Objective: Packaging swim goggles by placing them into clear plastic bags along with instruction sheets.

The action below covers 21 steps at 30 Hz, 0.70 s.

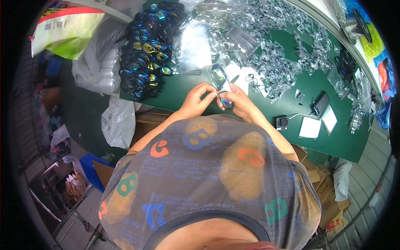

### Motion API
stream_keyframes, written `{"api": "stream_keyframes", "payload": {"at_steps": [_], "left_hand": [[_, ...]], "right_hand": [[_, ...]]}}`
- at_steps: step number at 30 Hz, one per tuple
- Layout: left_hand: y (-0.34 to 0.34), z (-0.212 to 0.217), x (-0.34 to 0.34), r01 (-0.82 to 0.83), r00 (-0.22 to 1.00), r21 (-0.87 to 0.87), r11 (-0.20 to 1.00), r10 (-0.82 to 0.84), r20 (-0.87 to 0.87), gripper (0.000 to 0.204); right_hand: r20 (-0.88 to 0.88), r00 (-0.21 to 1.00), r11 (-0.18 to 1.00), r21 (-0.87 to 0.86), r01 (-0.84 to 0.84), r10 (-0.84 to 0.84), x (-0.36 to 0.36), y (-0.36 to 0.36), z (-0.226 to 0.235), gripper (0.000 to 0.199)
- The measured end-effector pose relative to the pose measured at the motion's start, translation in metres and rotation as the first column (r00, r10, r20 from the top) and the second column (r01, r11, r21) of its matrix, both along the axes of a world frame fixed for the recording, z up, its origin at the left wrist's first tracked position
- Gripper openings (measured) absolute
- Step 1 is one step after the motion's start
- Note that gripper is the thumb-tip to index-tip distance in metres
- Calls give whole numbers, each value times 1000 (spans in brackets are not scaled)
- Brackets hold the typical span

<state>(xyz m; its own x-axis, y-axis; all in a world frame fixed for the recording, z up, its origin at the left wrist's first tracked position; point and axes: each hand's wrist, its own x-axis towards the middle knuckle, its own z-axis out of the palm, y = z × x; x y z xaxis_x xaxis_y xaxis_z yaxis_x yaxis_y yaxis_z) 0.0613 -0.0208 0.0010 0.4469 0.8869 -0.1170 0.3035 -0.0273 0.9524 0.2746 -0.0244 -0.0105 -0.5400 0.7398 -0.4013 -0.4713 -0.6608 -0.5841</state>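
A pair of swim goggles (218, 75) with mirrored blue-green lenses is between my hands, close to the table's near edge. My right hand (239, 102) is closed around its middle and lower lens. From the other side, the thumb and fingertips of my left hand (197, 101) pinch together at the nose bridge. What exactly those fingertips grip is too small to tell. To the left lies a long heap of black-strapped goggles (143, 54) with shiny lenses. Beyond my hands are clear plastic sleeves (196, 46), and white paper (243, 79) lies beside the goggles.
Many small clear-and-dark plastic pieces (279, 62) spread over the green table (337, 143). A small black camera (281, 122), a dark phone-like device (320, 103) and a white box (309, 127) stand at right. Plastic bags (98, 71) sit at left; cardboard boxes (318, 179) are below.
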Motion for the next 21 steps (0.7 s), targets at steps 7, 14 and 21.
{"api": "stream_keyframes", "payload": {"at_steps": [7, 14, 21], "left_hand": [[18, -25, 16, -101, 844, -611, 785, 392, 365, 38], [24, -45, 17, -157, 750, -827, 540, 610, 255, 42], [23, -57, 5, -45, 914, -841, 539, 363, 184, 53]], "right_hand": [[63, 992, 993, -62, -102, 106, -13, -1, -21, 37], [394, 914, 989, 64, -134, 99, -1, -16, -10, 67], [379, 920, 993, 23, -115, 98, -2, -10, -12, 77]]}}
